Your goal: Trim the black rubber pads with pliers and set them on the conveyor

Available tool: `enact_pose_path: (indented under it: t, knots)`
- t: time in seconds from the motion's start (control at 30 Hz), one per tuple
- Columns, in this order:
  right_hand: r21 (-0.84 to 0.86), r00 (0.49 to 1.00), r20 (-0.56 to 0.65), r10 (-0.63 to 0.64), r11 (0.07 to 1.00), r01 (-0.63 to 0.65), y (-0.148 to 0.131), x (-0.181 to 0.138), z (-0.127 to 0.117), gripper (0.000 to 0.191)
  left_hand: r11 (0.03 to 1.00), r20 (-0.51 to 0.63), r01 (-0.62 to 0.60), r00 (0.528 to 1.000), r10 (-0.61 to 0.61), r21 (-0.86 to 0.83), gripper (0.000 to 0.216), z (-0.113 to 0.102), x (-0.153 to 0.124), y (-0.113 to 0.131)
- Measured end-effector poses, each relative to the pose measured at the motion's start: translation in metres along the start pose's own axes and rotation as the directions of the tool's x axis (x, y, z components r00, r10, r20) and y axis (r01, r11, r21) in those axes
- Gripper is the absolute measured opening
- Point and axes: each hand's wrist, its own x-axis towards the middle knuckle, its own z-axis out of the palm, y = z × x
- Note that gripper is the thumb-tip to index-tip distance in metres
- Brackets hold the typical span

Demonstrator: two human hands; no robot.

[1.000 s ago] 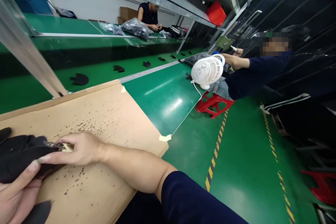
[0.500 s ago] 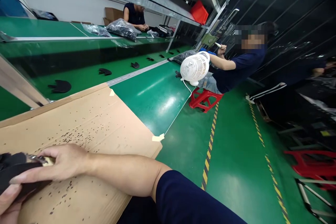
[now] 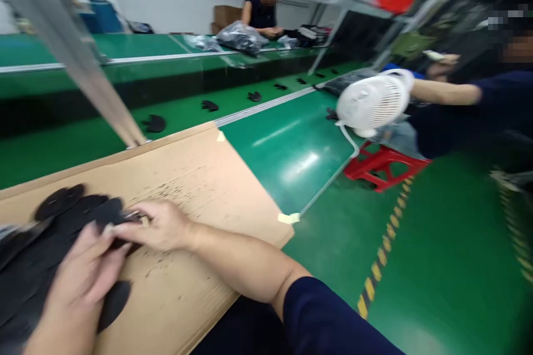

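Note:
In the head view my left hand [image 3: 85, 269] pinches a black, rounded flat piece [image 3: 107, 212] at its edge. My right hand [image 3: 164, 226] meets it there, closed around a small metal hand tool [image 3: 145, 221] with a pale part. The tool's exact kind is blurred and partly covered by my fingers. More black pieces [image 3: 25, 283] lie heaped under and left of my left hand. One loose black piece [image 3: 114, 302] rests by my left wrist. Tiny dark scraps dot the cardboard sheet [image 3: 237, 199] beneath my hands.
Black pieces [image 3: 155, 123] lie spaced along a green belt [image 3: 183, 116] beyond the cardboard. A slanted metal post [image 3: 95, 77] rises at its far edge. To the right, a co-worker sits on a red stool [image 3: 383, 166] behind a white fan [image 3: 372, 102]. Another person works farther back.
The view has swung left, so the scene sits farther right. Both hands and the heap of black pieces now show more fully. My hands still hold the black piece and the tool.

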Motion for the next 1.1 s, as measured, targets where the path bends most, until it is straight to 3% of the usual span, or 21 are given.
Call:
enact_pose_path:
  t: [0.1,0.27,0.43,0.77,0.83,0.93,1.03,1.1]
  knots:
    - [0.116,0.976,0.051,-0.212,0.972,0.205,0.004,-0.002,0.002,0.026,0.99,0.076,0.068,0.995,-0.059,-0.125,0.025,-0.007,0.003,0.0]
    - [-0.053,0.897,0.007,-0.442,0.896,0.442,0.005,0.006,0.0,0.016,0.967,0.185,0.142,0.977,-0.104,-0.21,0.032,-0.012,0.003,0.002]
    - [-0.16,0.855,0.063,-0.515,0.84,0.518,0.0,0.004,-0.002,0.015,0.966,0.273,0.159,0.957,-0.1,-0.203,0.043,-0.014,-0.001,-0.003]
    - [-0.303,0.76,0.19,-0.621,0.699,0.648,0.0,0.008,-0.007,0.018,0.977,0.27,0.13,0.96,-0.081,-0.17,0.047,-0.016,0.002,-0.005]
    - [-0.286,0.776,0.159,-0.61,0.724,0.628,-0.001,0.008,-0.005,0.017,0.977,0.261,0.119,0.963,-0.069,-0.18,0.047,-0.016,0.002,-0.006]
    - [-0.209,0.839,0.064,-0.54,0.815,0.541,0.001,0.006,0.0,0.015,0.979,0.217,0.059,0.976,-0.016,-0.194,0.045,-0.014,0.003,-0.005]
    - [-0.114,0.902,-0.094,-0.42,0.905,0.41,0.008,0.006,0.002,0.016,0.972,0.07,-0.111,0.989,0.128,-0.209,0.038,-0.01,0.005,0.002]
    - [-0.069,0.923,-0.219,-0.318,0.948,0.31,0.015,0.008,0.001,0.018,0.949,-0.056,-0.24,0.971,0.234,-0.203,0.035,-0.008,0.007,0.01]
